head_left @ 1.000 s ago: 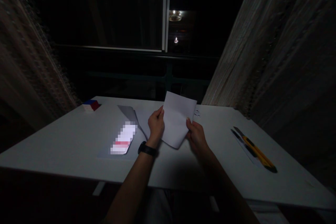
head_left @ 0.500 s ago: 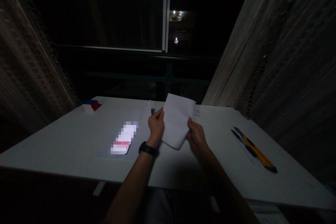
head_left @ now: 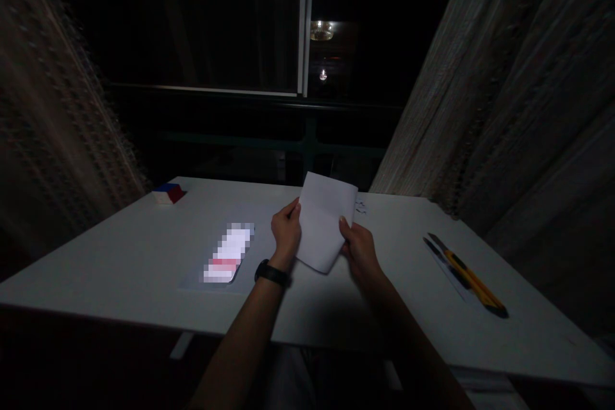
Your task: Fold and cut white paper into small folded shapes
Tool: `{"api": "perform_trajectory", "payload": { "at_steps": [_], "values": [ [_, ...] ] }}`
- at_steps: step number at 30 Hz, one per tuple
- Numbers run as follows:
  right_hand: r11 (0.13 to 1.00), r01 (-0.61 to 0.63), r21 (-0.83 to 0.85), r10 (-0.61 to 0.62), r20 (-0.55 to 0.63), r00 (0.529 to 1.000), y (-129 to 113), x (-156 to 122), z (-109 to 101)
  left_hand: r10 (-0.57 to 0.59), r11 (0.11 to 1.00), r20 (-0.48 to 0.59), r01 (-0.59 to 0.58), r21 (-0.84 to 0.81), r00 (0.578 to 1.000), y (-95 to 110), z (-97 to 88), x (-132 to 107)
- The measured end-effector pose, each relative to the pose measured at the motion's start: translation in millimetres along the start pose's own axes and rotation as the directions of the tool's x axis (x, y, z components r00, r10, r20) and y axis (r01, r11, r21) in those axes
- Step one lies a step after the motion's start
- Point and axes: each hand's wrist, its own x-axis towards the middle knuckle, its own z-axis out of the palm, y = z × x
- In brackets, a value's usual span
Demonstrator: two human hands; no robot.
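A folded sheet of white paper (head_left: 327,218) is held up over the middle of the table, tilted towards me. My left hand (head_left: 287,229), with a dark watch (head_left: 270,273) on its wrist, pinches the paper's left edge. On the opposite edge, my right hand (head_left: 359,245) grips it with the thumb lying on the front face and the fingers behind, out of sight. Left of my hands lies a phone (head_left: 227,255) with a bright, blurred-out screen, resting on another pale sheet (head_left: 192,278).
A yellow utility knife (head_left: 473,282) and a slim dark pen-like item (head_left: 446,261) lie on the white table (head_left: 115,256) at right. A red, blue and white block (head_left: 168,193) stands at the far left corner. Curtains (head_left: 432,77) flank a dark window.
My right thumb has slid slightly left onto the paper's face. A sheet edge that stood up left of my left hand no longer shows. The held paper has barely moved.
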Motion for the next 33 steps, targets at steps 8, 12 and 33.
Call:
{"api": "perform_trajectory", "payload": {
  "at_steps": [8, 12, 33],
  "values": [
    [1.000, -0.022, -0.018, 0.021, -0.040, 0.999, 2, 1, -1, -0.003, 1.000, -0.005, 0.003, 0.010, 1.000, 2, 0.2, 0],
    [1.000, -0.017, 0.005, 0.017, -0.079, 0.997, -2, 0, 1, 0.006, 1.000, 0.006, -0.006, 0.007, 1.000, 3, 0.4, -1],
    [0.986, 0.130, 0.104, -0.116, -0.130, 0.985, -6, 1, 2, 0.019, 1.000, 0.026, -0.019, -0.022, 0.999, 14, 0.9, -7]
  ]
}}
